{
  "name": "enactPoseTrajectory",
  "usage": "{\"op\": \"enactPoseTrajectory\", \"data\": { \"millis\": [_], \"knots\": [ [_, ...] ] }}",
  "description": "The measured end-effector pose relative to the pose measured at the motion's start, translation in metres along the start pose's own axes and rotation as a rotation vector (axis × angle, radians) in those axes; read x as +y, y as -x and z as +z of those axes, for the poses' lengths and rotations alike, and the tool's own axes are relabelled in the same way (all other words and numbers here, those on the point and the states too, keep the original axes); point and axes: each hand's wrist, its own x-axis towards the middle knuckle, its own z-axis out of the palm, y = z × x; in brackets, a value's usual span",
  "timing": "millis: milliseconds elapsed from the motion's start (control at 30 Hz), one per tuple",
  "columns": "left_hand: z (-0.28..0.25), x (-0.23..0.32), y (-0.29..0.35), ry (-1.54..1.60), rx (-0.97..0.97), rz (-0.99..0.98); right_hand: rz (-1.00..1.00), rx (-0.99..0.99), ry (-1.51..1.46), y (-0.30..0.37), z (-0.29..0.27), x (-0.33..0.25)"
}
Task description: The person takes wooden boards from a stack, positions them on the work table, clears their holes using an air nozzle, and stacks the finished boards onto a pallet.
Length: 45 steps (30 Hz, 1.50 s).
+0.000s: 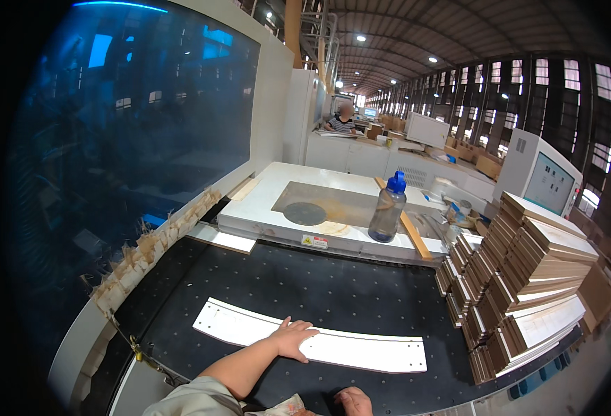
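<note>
Left hand (293, 338) lies flat and open on the long white panel (312, 335) atop the black perforated table (305, 284), gripping nothing; right hand (353, 401), state indeterminable, should steady the near edge.

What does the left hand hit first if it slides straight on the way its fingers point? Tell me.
The left hand lies flat on the long white panel, fingers pointing right and slightly away. Going straight on, it would cross bare black table and probably meet the stacked wooden boards first, though depth is hard to judge.

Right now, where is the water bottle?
In the head view, the blue-capped water bottle stands upright on the white machine ledge, right of centre, beside a wooden strip, beyond the black table.
</note>
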Motion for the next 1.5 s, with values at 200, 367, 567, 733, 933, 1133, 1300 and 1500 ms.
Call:
{"op": "enactPoseTrajectory", "data": {
  "millis": [200, 367, 567, 733, 933, 1133, 1300, 1500],
  "knots": [
    [-0.001, 0.001, 0.004, 0.003, 0.037, -0.009, 0.111, -0.032, -0.115, -0.003, -0.006, -0.012],
    [-0.001, 0.004, 0.004, -0.007, 0.024, -0.013, 0.168, -0.055, -0.140, 0.001, -0.002, -0.002],
    [0.007, -0.001, 0.004, -0.012, 0.070, 0.012, 0.175, -0.060, -0.143, 0.003, -0.003, -0.002],
    [0.006, 0.000, 0.004, -0.003, 0.071, 0.001, 0.128, -0.031, -0.103, 0.004, 0.000, 0.004],
    [0.004, -0.001, 0.005, -0.007, 0.076, 0.004, 0.246, -0.011, -0.268, -0.002, -0.006, -0.012],
    [0.003, 0.000, 0.004, -0.005, 0.075, 0.009, 0.264, -0.007, -0.286, -0.002, -0.006, -0.011],
    [0.001, 0.002, 0.005, 0.009, 0.076, 0.001, 0.264, -0.006, -0.274, 0.000, -0.004, -0.004],
    [0.005, -0.002, 0.009, 0.021, 0.100, -0.004, 0.274, 0.029, -0.321, 0.000, -0.002, -0.010]
  ]
}}
